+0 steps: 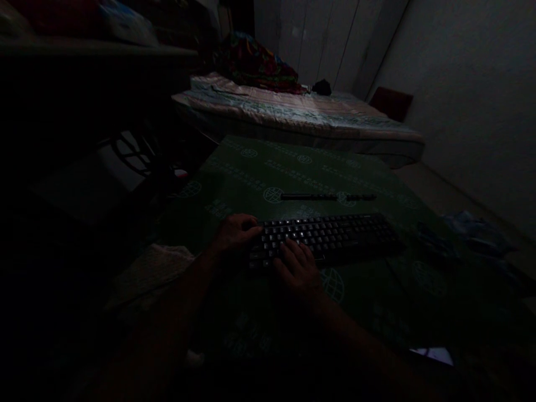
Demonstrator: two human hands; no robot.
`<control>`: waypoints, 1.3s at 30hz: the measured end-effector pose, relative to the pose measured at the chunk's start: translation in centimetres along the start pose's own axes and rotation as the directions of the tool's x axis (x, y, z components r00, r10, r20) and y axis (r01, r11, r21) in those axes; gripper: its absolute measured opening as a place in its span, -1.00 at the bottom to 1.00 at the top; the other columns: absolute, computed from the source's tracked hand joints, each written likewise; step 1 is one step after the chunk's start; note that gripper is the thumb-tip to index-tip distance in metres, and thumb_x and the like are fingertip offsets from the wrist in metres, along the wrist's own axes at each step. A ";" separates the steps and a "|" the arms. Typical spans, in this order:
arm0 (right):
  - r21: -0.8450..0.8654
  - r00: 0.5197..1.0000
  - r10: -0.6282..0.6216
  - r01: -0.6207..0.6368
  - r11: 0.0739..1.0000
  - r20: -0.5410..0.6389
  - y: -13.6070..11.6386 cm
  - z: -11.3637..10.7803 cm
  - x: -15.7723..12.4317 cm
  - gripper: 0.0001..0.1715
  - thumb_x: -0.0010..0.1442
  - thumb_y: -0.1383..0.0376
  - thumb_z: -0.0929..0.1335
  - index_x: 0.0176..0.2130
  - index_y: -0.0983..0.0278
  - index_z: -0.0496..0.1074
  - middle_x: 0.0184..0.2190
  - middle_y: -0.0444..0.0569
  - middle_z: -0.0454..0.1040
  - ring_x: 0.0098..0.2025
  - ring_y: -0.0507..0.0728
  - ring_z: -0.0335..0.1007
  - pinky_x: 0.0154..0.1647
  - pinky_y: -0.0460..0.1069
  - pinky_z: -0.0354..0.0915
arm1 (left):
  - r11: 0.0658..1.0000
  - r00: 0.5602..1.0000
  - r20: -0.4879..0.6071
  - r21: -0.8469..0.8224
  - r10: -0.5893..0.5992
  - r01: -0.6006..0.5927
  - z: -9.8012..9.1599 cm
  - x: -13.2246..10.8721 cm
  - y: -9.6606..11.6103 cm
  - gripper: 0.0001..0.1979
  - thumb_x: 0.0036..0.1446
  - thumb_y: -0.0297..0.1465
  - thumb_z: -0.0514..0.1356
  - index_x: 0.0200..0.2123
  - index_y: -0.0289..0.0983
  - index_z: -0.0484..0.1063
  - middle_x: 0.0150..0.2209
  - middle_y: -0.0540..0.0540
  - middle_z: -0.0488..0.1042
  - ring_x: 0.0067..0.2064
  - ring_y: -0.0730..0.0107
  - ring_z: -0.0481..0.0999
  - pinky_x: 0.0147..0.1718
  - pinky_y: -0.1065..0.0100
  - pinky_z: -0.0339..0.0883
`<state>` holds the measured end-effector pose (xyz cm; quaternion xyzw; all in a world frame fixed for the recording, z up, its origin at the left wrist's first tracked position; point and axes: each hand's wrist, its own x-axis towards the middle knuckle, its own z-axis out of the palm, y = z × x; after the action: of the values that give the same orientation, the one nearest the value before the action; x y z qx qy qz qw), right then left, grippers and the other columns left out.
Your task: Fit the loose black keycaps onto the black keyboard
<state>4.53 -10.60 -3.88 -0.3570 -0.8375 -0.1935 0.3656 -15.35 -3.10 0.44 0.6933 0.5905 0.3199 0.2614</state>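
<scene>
The room is very dark. A black keyboard (330, 237) lies on a green patterned mat (293, 173). My left hand (235, 233) rests at the keyboard's left end, fingers curled against its edge. My right hand (298, 269) lies on the near left keys with its fingers stretched out flat. Beyond the keyboard a long thin dark tool (326, 196), perhaps a screwdriver, lies flat on the mat, out of reach of both hands.
A mattress (301, 114) with a colourful cloth heap (259, 64) lies behind the mat. A pale cloth (151, 268) sits left of my arm. Bluish bags (477, 231) lie at the right. A dark table (100, 53) looms on the left.
</scene>
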 end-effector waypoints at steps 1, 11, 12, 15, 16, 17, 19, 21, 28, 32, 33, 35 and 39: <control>-0.003 1.000 0.001 -0.001 1.000 0.002 0.0 0.0 0.0 -0.73 0.24 0.37 0.19 -0.24 0.33 0.45 -0.08 0.15 0.46 0.16 0.24 0.16 0.15 0.17 0.11 | 1.000 1.000 0.006 -0.002 -0.004 0.004 0.0 0.0 0.1 -0.72 -0.08 -0.16 0.15 -0.46 -0.25 0.48 -0.35 -0.06 0.53 -0.28 0.26 0.48 -0.26 0.30 0.33; 0.007 1.000 -0.013 0.013 1.000 -0.017 0.0 0.4 -0.1 -0.78 0.21 0.38 0.22 -0.23 0.33 0.44 -0.08 0.18 0.44 0.20 0.25 0.11 0.14 0.18 0.09 | 0.999 0.999 -0.001 0.001 -0.037 0.037 -0.1 0.1 -0.3 -0.67 -0.11 -0.11 0.17 -0.39 -0.24 0.50 -0.28 -0.09 0.55 -0.19 0.19 0.49 -0.16 0.25 0.34; 0.012 1.000 -0.010 0.010 1.000 -0.020 -0.1 0.5 -0.1 -0.77 0.22 0.38 0.21 -0.23 0.33 0.44 -0.08 0.18 0.45 0.19 0.26 0.12 0.14 0.18 0.10 | 0.999 0.999 -0.002 -0.001 -0.037 0.037 -0.1 0.1 -0.3 -0.66 -0.11 -0.11 0.17 -0.37 -0.24 0.50 -0.28 -0.09 0.55 -0.19 0.19 0.49 -0.17 0.25 0.35; 0.017 0.999 0.020 -0.019 1.000 -0.029 -0.3 0.6 -0.1 -0.75 0.22 0.40 0.19 -0.24 0.33 0.44 -0.09 0.18 0.46 0.18 0.25 0.15 0.12 0.19 0.13 | 0.999 0.999 0.018 -0.007 -0.040 0.040 -0.2 0.1 0.0 -0.65 -0.10 -0.12 0.17 -0.33 -0.24 0.50 -0.28 -0.09 0.56 -0.21 0.20 0.51 -0.21 0.26 0.37; 0.015 0.999 0.030 -0.030 0.999 -0.029 -0.4 0.7 -0.1 -0.75 0.22 0.41 0.19 -0.24 0.32 0.44 -0.09 0.17 0.46 0.18 0.25 0.15 0.12 0.19 0.13 | 0.999 0.999 0.020 -0.008 -0.043 0.043 -0.2 0.0 0.2 -0.66 -0.10 -0.12 0.17 -0.34 -0.24 0.50 -0.29 -0.08 0.56 -0.22 0.20 0.52 -0.22 0.26 0.37; 0.014 0.999 0.037 -0.037 0.999 -0.028 -0.4 0.7 -0.1 -0.75 0.22 0.41 0.20 -0.24 0.31 0.44 -0.08 0.16 0.46 0.18 0.25 0.15 0.12 0.19 0.13 | 0.999 0.999 0.022 -0.008 -0.048 0.048 -0.3 0.0 0.4 -0.66 -0.11 -0.13 0.18 -0.34 -0.23 0.50 -0.29 -0.08 0.56 -0.22 0.20 0.52 -0.22 0.27 0.38; 0.015 0.998 0.044 -0.044 0.999 -0.042 -0.5 0.8 -0.1 -0.76 0.22 0.40 0.20 -0.24 0.30 0.44 -0.08 0.16 0.46 0.18 0.25 0.15 0.12 0.19 0.13 | 0.998 0.998 0.022 -0.001 -0.067 0.067 -0.3 0.0 0.7 -0.67 -0.11 -0.14 0.18 -0.33 -0.23 0.50 -0.28 -0.08 0.57 -0.21 0.20 0.52 -0.22 0.26 0.39; 0.026 0.997 0.048 -0.046 0.999 -0.064 -0.6 0.8 0.0 -0.76 0.22 0.40 0.20 -0.25 0.30 0.44 -0.09 0.16 0.47 0.17 0.25 0.17 0.12 0.18 0.14 | 0.996 0.996 0.014 0.020 -0.092 0.092 -0.3 0.0 0.8 -0.66 -0.12 -0.14 0.19 -0.31 -0.23 0.50 -0.26 -0.09 0.57 -0.20 0.19 0.52 -0.20 0.24 0.38; 0.054 0.992 0.085 -0.080 0.995 -0.090 -0.1 0.2 0.5 -0.77 0.21 0.38 0.20 -0.25 0.29 0.43 -0.14 0.09 0.48 0.08 0.22 0.27 0.06 0.14 0.19 | 0.995 0.995 -0.005 0.029 -0.099 0.099 -0.2 -0.1 0.5 -0.64 -0.10 -0.14 0.18 -0.29 -0.25 0.51 -0.23 -0.12 0.55 -0.17 0.15 0.51 -0.15 0.20 0.37; 0.105 0.994 0.092 -0.085 0.991 -0.062 0.2 -1.1 1.5 -0.82 0.20 0.34 0.23 -0.31 0.26 0.42 -0.16 0.08 0.47 0.04 0.23 0.29 -0.02 0.12 0.26 | 0.991 0.991 0.014 0.022 -0.134 0.134 -0.2 -0.2 0.5 -0.64 -0.09 -0.15 0.16 -0.28 -0.25 0.51 -0.25 -0.12 0.55 -0.21 0.17 0.52 -0.20 0.21 0.39; 0.112 0.996 0.080 -0.074 0.991 -0.048 0.4 -1.7 1.9 -0.82 0.20 0.33 0.24 -0.31 0.26 0.42 -0.17 0.07 0.47 0.03 0.22 0.29 -0.05 0.11 0.28 | 0.990 0.990 0.019 0.023 -0.137 0.137 -0.2 -0.2 0.5 -0.64 -0.09 -0.15 0.16 -0.28 -0.25 0.51 -0.25 -0.12 0.55 -0.21 0.17 0.52 -0.21 0.21 0.39; 0.127 0.999 0.047 -0.047 0.991 0.002 1.0 -2.7 2.8 -0.84 0.20 0.31 0.25 -0.29 0.24 0.43 -0.19 0.06 0.47 0.01 0.21 0.30 -0.08 0.09 0.30 | 0.992 0.992 0.019 0.022 -0.127 0.126 -0.1 -0.3 0.5 -0.65 -0.07 -0.16 0.15 -0.28 -0.24 0.51 -0.25 -0.11 0.55 -0.20 0.17 0.52 -0.19 0.20 0.38; 0.167 0.995 -0.092 0.085 0.982 0.032 4.1 -3.4 5.2 -0.83 0.23 0.30 0.25 -0.25 0.23 0.43 -0.20 0.03 0.47 -0.01 0.18 0.29 -0.12 0.04 0.30 | 0.995 0.995 0.011 0.017 -0.097 0.096 -0.1 -0.3 0.2 -0.69 -0.06 -0.18 0.14 -0.31 -0.23 0.51 -0.28 -0.09 0.55 -0.20 0.18 0.52 -0.20 0.22 0.38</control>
<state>6.70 -7.50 2.51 -0.2917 -0.8727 -0.1325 0.3684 -15.28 -3.42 0.62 0.6678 0.6244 0.2982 0.2744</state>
